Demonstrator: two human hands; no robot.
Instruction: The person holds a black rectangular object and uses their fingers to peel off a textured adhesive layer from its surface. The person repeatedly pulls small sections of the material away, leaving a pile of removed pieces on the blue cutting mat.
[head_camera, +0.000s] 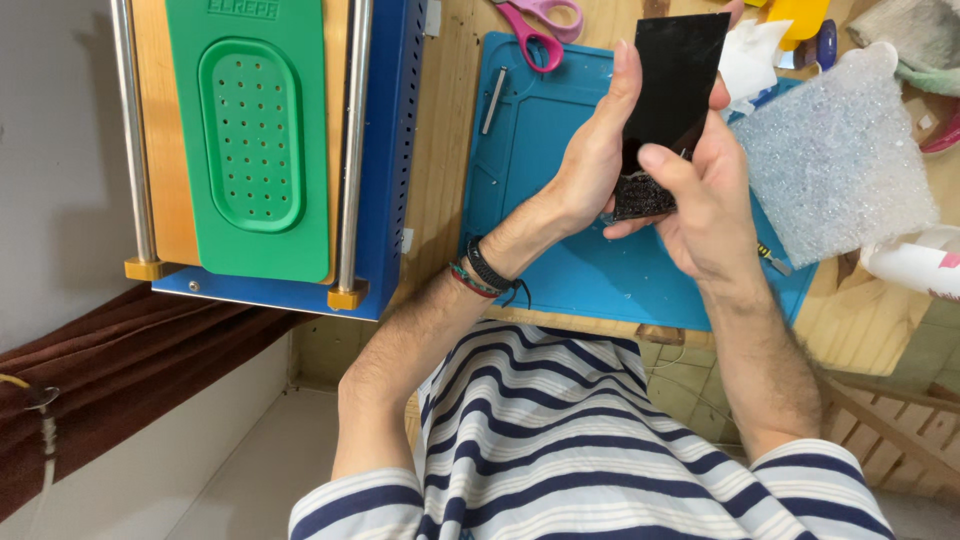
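Item: black glass panel, flat, rectangular, its lower end cracked and crumbled. We hold it upright above the blue work mat. Our left hand is closed around its left edge, thumb up along the side; our right hand grips the lower right, thumb pressed on the broken end.

On the mat: a small metal bar. Pink-handled scissors lie across the mat's top edge.

Right of mat: a sheet of bubble wrap.

Left of mat: blue machine carrying a green perforated pad.

No container visible with contents we can make out.
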